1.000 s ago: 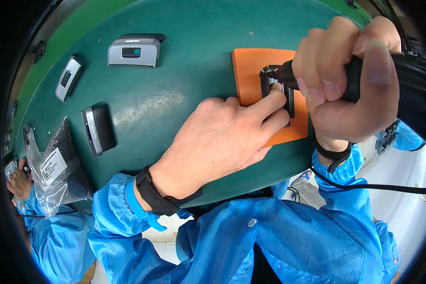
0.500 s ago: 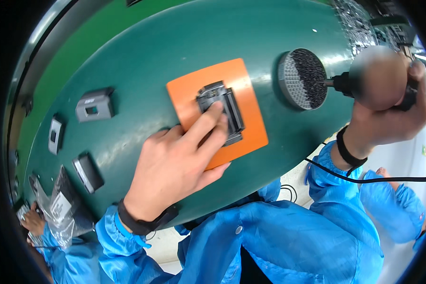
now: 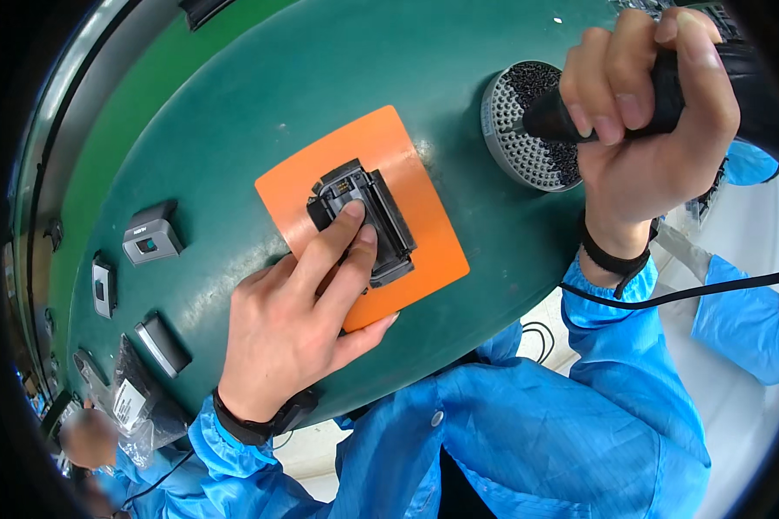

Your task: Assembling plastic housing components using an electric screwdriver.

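A small black device housing [image 3: 365, 218] lies on an orange mat [image 3: 411, 186] on the green table [image 3: 320, 78]. My left hand [image 3: 303, 316] rests on the mat with two fingers pressing down on the housing. My right hand [image 3: 645, 112] is closed around a black electric screwdriver [image 3: 580, 108] whose tip points into a round grey tray [image 3: 528, 130] full of small dark screws. A black cable [image 3: 675, 294] runs from the tool past my right wrist.
Several small grey and black device parts [image 3: 150, 238] lie along the table's left side, with clear plastic bags [image 3: 134, 402] at the lower left. Another person in a blue sleeve [image 3: 744, 320] is at the right; someone else's hand [image 3: 82, 437] shows at lower left.
My right hand pulled the screwdriver off the housing and moved right to the screw tray. My left hand stayed on the housing, and my view shifted.
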`<state>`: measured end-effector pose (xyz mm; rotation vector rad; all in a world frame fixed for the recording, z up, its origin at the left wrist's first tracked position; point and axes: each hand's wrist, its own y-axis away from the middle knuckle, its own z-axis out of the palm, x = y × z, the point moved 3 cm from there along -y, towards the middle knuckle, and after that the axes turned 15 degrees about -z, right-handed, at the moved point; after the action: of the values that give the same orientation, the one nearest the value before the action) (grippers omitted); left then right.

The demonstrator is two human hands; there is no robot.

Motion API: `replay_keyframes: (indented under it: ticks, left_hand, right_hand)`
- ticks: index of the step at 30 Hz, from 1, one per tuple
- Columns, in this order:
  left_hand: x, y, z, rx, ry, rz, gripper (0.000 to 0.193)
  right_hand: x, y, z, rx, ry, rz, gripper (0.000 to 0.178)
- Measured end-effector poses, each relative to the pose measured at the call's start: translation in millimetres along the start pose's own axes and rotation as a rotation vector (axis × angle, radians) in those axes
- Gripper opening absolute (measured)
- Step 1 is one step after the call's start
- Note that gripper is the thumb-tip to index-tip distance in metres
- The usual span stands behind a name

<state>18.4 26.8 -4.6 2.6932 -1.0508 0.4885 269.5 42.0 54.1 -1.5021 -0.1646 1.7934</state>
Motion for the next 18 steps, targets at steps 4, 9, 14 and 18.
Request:
replay_keyframes:
  ticks: [4, 9, 14, 18]
  left_hand:
    - [-1, -2, 1, -0.006, 0.013, 0.008, 0.070]
    - [-2, 1, 0, 0.016, 0.034, 0.015, 0.069]
    - [-2, 2, 0, 0.021, 0.038, 0.009, 0.067]
    - [-4, 4, 0, 0.020, 0.033, 0.007, 0.067]
  right_hand:
    - [1, 0, -1, -0.026, 0.045, -0.049, 0.021]
    - [13, 1, -21, -0.351, -0.057, -0.156, 0.028]
    - [16, 5, -11, -0.383, 0.002, -0.161, 0.023]
    - [13, 11, 1, -0.343, 0.048, -0.151, 0.021]
